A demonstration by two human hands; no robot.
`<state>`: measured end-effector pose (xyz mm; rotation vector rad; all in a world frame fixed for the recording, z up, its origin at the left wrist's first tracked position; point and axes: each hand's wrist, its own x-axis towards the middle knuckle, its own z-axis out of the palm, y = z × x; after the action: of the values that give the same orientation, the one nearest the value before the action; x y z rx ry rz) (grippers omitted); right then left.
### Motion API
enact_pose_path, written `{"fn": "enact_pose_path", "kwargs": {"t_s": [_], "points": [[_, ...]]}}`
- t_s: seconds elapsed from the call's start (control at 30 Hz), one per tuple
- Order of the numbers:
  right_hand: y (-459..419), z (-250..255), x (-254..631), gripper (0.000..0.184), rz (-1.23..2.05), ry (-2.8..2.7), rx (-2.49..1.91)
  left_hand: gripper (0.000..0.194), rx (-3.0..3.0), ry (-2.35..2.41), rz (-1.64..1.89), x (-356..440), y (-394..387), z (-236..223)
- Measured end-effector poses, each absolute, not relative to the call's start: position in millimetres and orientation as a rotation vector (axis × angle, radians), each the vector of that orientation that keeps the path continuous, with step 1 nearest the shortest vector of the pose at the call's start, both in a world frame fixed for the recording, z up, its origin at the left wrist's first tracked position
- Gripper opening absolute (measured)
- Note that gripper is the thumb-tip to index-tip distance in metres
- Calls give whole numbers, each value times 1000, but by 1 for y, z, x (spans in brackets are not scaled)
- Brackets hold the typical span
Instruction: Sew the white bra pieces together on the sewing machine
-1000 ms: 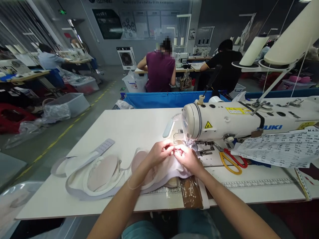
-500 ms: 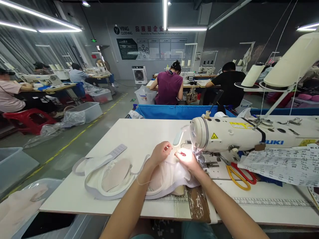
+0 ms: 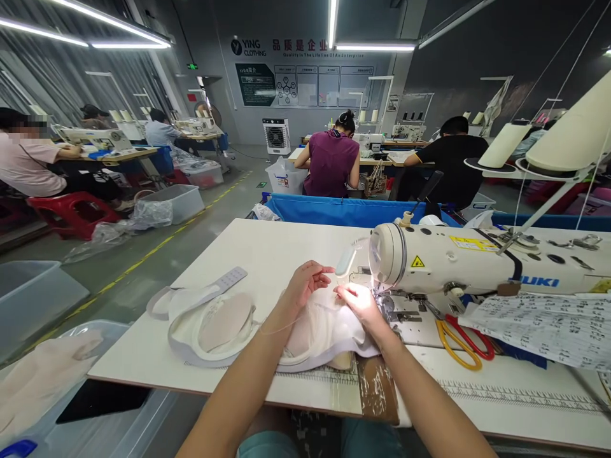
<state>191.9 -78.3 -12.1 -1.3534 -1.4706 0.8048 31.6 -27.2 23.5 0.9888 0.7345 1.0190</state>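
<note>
A pale bra (image 3: 210,327) lies on the white sewing table, its left cup flat and its hooked back band stretched toward the left. My left hand (image 3: 309,283) hovers over the right cup, index finger stretched out and the other fingers loosely bent, with nothing visible in them. Under the lamp, my right hand (image 3: 360,304) pinches the bra's upper edge between thumb and fingers; the exact spot is blurred by glare. Just right of that hand is the presser foot area of the sewing machine (image 3: 424,254). A thin strap or thread loops near my left forearm.
Red and yellow scissors (image 3: 461,340) lie beside the machine, near a handwritten sheet (image 3: 529,327). Thread cones (image 3: 505,145) stand above. A clear bin (image 3: 90,343) with fabric and a dark flat device (image 3: 102,401) is at lower left. Co-workers sit at machines beyond a blue cloth trough (image 3: 324,207).
My left hand has loosened from a closed curl, with the index finger now stretched out. My right hand stays pinched near the same place. The whole view has shifted slightly.
</note>
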Motion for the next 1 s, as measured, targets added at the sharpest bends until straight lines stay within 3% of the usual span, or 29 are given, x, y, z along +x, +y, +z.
{"fn": "enact_pose_path", "kwargs": {"t_s": [0.63,0.93,1.0], "points": [[-81,-14,194,24,441,-1607,-1351,12,1696,1003,745,32,-37,16],[-85,-12,197,13,590,-1486,-1309,20,1928,1083,838,34,-58,20],[-84,-12,197,19,653,-1447,-1292,20,1853,1077,839,30,-60,19]]}}
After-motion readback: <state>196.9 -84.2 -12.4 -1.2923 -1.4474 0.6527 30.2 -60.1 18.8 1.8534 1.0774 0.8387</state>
